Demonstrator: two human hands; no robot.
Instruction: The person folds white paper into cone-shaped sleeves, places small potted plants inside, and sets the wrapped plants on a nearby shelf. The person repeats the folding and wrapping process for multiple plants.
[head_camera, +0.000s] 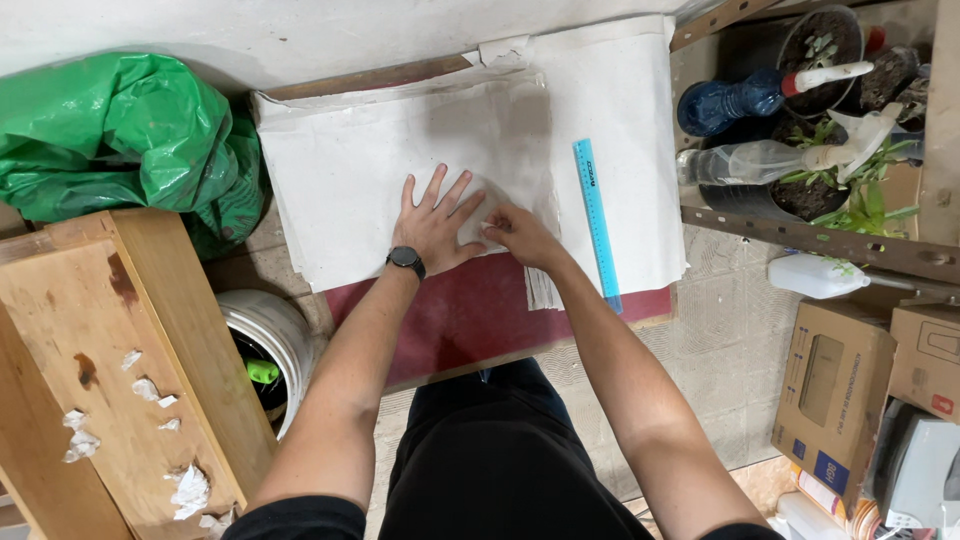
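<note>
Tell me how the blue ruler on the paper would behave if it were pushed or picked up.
The blue ruler looks thin and flat, so it would probably slide rather than roll on the white paper sheets. Being a narrow translucent strip, it is likely light and slightly bendy. Lying flush, it may be hard to lift by an edge.

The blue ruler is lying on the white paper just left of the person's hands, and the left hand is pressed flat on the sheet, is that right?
Not quite. The head view shows the blue ruler lying on the white paper to the right of the hands, not the left. The rest holds: the left hand is pressed flat on the sheet with fingers spread, and the right hand is beside it.
</note>
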